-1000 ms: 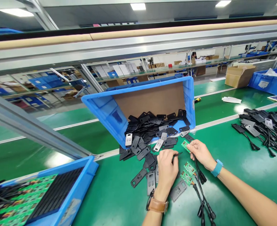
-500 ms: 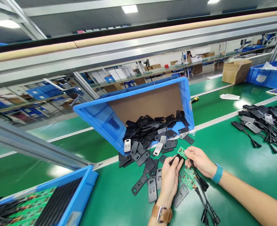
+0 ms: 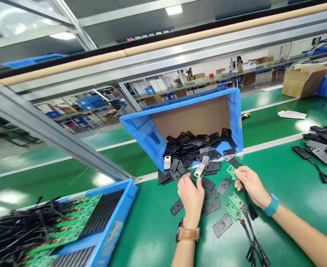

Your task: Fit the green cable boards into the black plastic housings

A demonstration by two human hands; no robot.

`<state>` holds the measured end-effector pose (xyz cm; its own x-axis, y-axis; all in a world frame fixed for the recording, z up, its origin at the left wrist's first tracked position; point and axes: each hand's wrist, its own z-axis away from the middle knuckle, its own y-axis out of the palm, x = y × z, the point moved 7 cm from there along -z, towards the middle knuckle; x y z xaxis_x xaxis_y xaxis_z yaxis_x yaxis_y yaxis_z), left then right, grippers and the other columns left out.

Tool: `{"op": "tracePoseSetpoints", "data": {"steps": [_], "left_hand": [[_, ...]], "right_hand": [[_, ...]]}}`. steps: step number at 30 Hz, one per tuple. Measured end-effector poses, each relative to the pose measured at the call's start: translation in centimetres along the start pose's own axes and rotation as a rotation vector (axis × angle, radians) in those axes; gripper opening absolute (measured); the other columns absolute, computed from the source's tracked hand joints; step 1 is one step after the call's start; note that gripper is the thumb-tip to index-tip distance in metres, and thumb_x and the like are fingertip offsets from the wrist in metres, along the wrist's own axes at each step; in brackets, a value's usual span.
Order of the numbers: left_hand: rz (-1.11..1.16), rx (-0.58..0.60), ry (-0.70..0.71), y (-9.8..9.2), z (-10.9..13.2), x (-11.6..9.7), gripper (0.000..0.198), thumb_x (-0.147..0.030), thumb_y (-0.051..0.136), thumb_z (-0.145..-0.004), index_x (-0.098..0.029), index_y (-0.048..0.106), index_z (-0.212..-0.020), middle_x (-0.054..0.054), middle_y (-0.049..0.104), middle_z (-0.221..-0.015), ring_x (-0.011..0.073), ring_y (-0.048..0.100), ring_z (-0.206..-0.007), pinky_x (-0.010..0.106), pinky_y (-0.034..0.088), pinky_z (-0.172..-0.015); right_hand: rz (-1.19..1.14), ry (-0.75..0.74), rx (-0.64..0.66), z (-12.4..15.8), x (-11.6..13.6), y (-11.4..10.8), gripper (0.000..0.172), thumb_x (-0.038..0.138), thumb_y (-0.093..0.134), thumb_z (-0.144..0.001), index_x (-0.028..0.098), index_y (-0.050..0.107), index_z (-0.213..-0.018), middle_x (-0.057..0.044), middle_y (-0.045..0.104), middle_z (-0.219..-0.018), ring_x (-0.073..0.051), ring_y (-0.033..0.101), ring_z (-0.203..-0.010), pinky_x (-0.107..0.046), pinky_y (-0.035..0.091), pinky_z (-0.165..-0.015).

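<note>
My right hand [image 3: 251, 185] pinches a small green circuit board [image 3: 231, 171] by its lower end, and black cables hang from it. My left hand [image 3: 191, 194] reaches over loose black plastic covers [image 3: 208, 183], thumb and fingers apart; whether its fingertips touch a cover I cannot tell. Two more circuit boards [image 3: 232, 209] with black cables [image 3: 254, 243] lie on the bench below my right hand. A single dark cover [image 3: 222, 225] rests to the left of them.
A tilted blue crate [image 3: 238, 122] spills black covers onto the green bench [image 3: 149, 222]. At left, a blue bin [image 3: 121, 218] holds boards, cables and black strips. Cabled black parts [image 3: 323, 148] are piled at right. A white glove [image 3: 291, 115] and cardboard box [image 3: 304, 81] sit farther back.
My left hand has left the board and moved left to the loose covers; the black piece it held no longer shows in it. My right hand still holds its board. The view has shifted left.
</note>
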<state>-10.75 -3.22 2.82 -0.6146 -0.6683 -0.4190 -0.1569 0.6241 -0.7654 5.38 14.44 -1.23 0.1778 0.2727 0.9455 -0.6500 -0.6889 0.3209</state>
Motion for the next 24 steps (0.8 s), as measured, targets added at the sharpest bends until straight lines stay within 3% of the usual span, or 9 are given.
{"op": "tracePoseSetpoints", "data": {"steps": [5, 9, 14, 19, 21, 24], "left_hand": [[-0.094, 0.014, -0.134, 0.9, -0.7, 4.1, 0.044, -0.035, 0.051, -0.09, -0.009, 0.052, -0.126, 0.027, 0.047, -0.137, 0.0407, 0.039, -0.134, 0.058, 0.034, -0.105], [-0.046, 0.075, -0.121, 2.2, -0.6, 4.6, 0.039, -0.032, 0.051, -0.089, -0.011, 0.058, -0.12, 0.026, 0.053, -0.134, 0.0382, 0.047, -0.129, 0.056, 0.036, -0.105], [0.001, 0.0, -0.053, 1.2, -0.6, 2.9, 0.038, -0.034, 0.045, -0.092, -0.011, 0.058, -0.12, 0.023, 0.055, -0.13, 0.0352, 0.048, -0.127, 0.052, 0.038, -0.105], [0.075, -0.066, 0.109, 1.2, -0.7, -1.0, 0.036, -0.032, 0.048, -0.092, -0.015, 0.057, -0.122, 0.021, 0.054, -0.131, 0.0347, 0.046, -0.13, 0.053, 0.037, -0.107], [0.032, -0.032, 0.174, 1.9, -1.7, -2.5, 0.039, -0.032, 0.048, -0.092, -0.013, 0.054, -0.126, 0.023, 0.051, -0.135, 0.0357, 0.042, -0.133, 0.054, 0.034, -0.109], [-0.069, 0.032, 0.184, 3.0, -5.3, -3.3, 0.047, -0.031, 0.047, -0.092, -0.007, 0.048, -0.133, 0.026, 0.042, -0.145, 0.0365, 0.033, -0.14, 0.053, 0.028, -0.113]], "right_hand": [[0.012, 0.022, 0.029, 0.4, -0.4, 0.4, 0.049, 0.064, 0.069, -0.08, 0.02, 0.051, -0.089, 0.001, 0.063, -0.057, -0.013, 0.054, -0.045, -0.024, 0.04, -0.047], [0.026, 0.022, 0.041, 0.4, -0.6, 0.4, 0.047, 0.063, 0.069, -0.081, 0.02, 0.051, -0.09, 0.001, 0.063, -0.057, -0.012, 0.054, -0.045, -0.024, 0.04, -0.047], [0.036, -0.009, 0.027, 0.0, -0.6, 0.1, 0.046, 0.062, 0.066, -0.084, 0.019, 0.052, -0.089, 0.0, 0.063, -0.059, -0.011, 0.052, -0.044, -0.024, 0.039, -0.047], [0.0, -0.017, -0.015, -0.6, -0.8, -0.5, 0.049, 0.064, 0.069, -0.08, 0.018, 0.052, -0.087, -0.001, 0.063, -0.062, -0.011, 0.051, -0.044, -0.024, 0.037, -0.045], [-0.02, -0.017, -0.033, -0.8, -0.8, -0.7, 0.051, 0.065, 0.07, -0.078, 0.018, 0.053, -0.086, -0.001, 0.064, -0.064, -0.011, 0.051, -0.044, -0.024, 0.037, -0.044], [-0.045, -0.027, -0.051, -1.1, -0.5, -1.0, 0.051, 0.065, 0.071, -0.077, 0.018, 0.054, -0.085, -0.002, 0.064, -0.063, -0.011, 0.051, -0.044, -0.023, 0.037, -0.044]]}}
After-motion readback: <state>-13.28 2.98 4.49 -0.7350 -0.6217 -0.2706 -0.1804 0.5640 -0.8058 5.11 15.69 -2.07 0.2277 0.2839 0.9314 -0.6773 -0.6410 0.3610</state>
